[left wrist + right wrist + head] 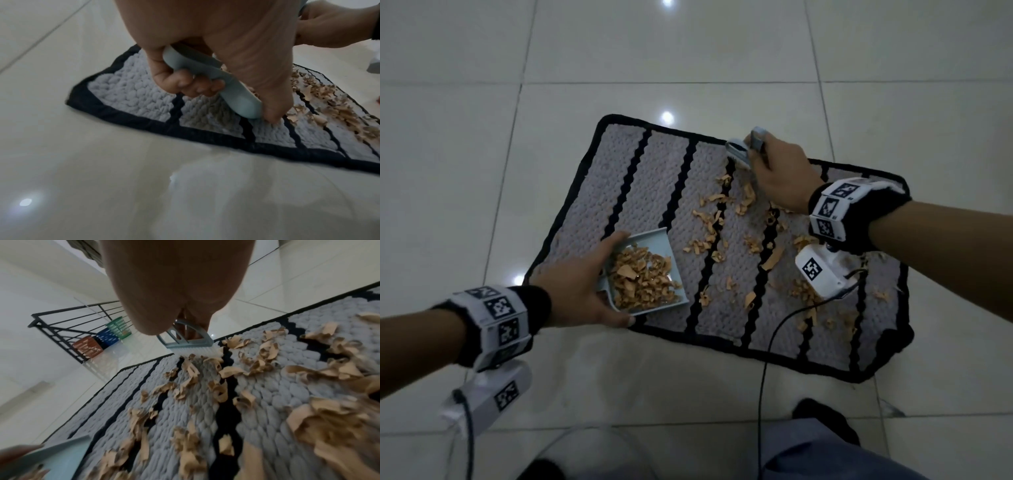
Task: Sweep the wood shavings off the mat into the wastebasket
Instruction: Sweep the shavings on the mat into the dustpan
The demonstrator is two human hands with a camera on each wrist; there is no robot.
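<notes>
while the left hand (585,284) grips the part-filled dustpan (650,274) on the mat (599,192), the right hand (780,174) holds the brush (739,150) at the far edge, seemingly mid-sweep, next drawing loose wood shavings (722,236) toward the pan.

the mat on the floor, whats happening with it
A person is sweeping wood shavings off a striped mat. The left hand holds a small dustpan on the mat, already part full of shavings. The right hand grips a hand brush at the mat's far edge. Many shavings still lie scattered on the mat. Three baskets stand by a railing farther off.
</notes>
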